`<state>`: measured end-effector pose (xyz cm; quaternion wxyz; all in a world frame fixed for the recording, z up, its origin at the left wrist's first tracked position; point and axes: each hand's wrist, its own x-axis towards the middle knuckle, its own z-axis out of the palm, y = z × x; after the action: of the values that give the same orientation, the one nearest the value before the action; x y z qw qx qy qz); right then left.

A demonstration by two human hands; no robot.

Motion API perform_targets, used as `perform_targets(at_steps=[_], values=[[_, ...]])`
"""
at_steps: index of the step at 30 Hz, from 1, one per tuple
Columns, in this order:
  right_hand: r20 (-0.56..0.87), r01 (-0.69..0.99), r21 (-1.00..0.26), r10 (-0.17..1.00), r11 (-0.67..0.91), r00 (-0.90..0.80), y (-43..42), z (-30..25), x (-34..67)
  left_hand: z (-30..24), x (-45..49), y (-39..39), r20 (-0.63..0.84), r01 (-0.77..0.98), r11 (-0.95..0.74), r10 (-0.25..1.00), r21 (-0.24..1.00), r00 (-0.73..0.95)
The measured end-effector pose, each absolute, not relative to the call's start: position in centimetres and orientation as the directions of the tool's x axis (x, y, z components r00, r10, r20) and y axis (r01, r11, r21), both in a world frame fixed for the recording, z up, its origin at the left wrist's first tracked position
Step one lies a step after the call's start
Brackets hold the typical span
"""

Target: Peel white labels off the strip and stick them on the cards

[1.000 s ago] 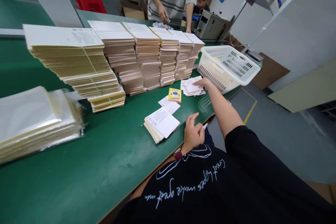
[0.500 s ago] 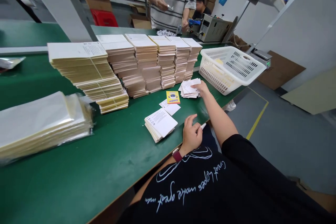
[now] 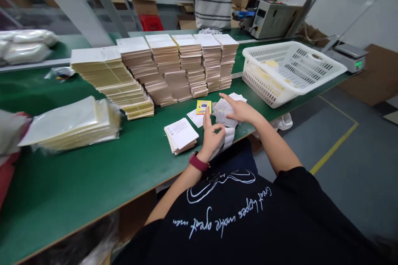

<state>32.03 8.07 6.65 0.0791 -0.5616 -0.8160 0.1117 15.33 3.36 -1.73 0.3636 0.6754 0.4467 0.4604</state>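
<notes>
My left hand point(image 3: 213, 138) is at the near table edge, a finger stretched towards the yellow printed packet point(image 3: 203, 107) and the thumb curled. A whitish strip point(image 3: 228, 138), perhaps plastic or paper, shows from under this hand; its grip is partly hidden. My right hand point(image 3: 241, 109) rests spread over a loose pile of small white slips point(image 3: 224, 112), thumb and forefinger apart. Under the yellow packet lies a white printed sheet point(image 3: 195, 118). Left of my left hand, a stack of white printed cards point(image 3: 180, 133) sits on the green table point(image 3: 137, 165).
Tall stacks of envelopes or cards point(image 3: 174, 74) stand in a row behind. A plastic-wrapped stack point(image 3: 74, 124) lies at left. To the right are a white perforated basket point(image 3: 270, 87) and a scale point(image 3: 350, 56). Across the table a person in a striped shirt point(image 3: 214, 8) stands.
My left hand has moved forward to the yellow packet, and more of the whitish strip shows. My right hand has spread over the slips, which are fanned out more. The view has shifted.
</notes>
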Motion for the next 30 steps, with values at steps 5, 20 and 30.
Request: perform_targets(at_steps=[5, 20, 30], values=[[0.025, 0.839, -0.361, 0.903, 0.408, -0.429, 9.3, 4.7, 34.6, -2.6, 16.6, 6.9, 0.16, 0.171, -0.185, 0.975, 0.968, 0.152], [0.248, 0.618, -0.663, 0.902, 0.423, -0.352, 7.9, 1.4, 37.2, -2.7, 16.3, 8.8, 0.129, 0.195, -0.183, 0.957, 0.963, 0.259], [0.374, 0.261, -0.88, 0.917, 0.398, -0.138, 6.8, -3.8, 36.6, -1.6, 15.8, 8.2, 0.095, 0.273, -0.227, 0.901, 0.935, 0.423]])
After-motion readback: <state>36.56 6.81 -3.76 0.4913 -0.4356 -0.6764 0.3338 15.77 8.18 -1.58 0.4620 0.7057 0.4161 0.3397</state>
